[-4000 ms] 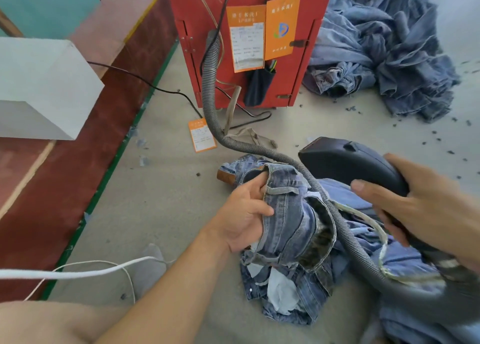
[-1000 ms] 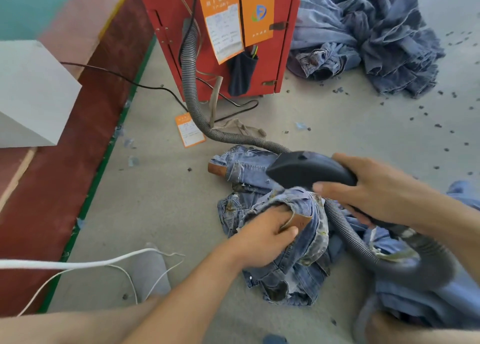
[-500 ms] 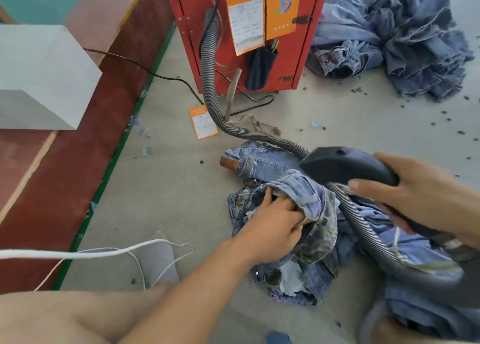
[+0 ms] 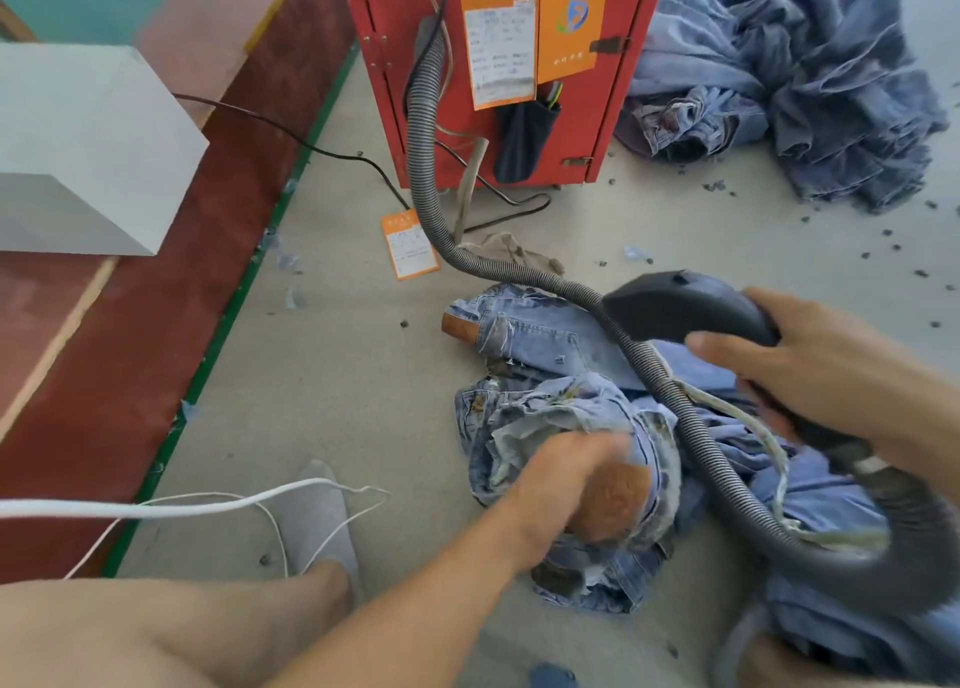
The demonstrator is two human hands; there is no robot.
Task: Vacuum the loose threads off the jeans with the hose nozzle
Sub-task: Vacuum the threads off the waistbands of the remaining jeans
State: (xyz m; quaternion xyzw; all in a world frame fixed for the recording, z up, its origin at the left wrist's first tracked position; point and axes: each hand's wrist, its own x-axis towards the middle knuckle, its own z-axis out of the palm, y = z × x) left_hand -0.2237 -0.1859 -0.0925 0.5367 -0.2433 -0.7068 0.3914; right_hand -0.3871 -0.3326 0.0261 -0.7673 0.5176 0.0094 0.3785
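Note:
A crumpled pair of light-blue jeans (image 4: 540,334) lies on the grey floor before me, a brown leather patch (image 4: 610,500) showing at the waistband. My left hand (image 4: 563,479) grips the bunched waistband, blurred by motion. My right hand (image 4: 821,370) holds the black hose nozzle (image 4: 675,305) by its handle, above the jeans' far side. The grey ribbed hose (image 4: 431,194) runs from the red machine, across the jeans, and loops back under my right forearm.
The red vacuum cabinet (image 4: 395,64) with orange labels stands ahead. A heap of jeans (image 4: 810,79) lies at the back right. A white box (image 4: 78,147) sits left on a red strip. A white cord (image 4: 171,505) crosses my leg; my grey-socked foot (image 4: 317,521) rests nearby.
My left hand has shifted lower on the waistband and turned it, bringing the brown patch into sight. The nozzle has stayed above the jeans' far side in my right hand.

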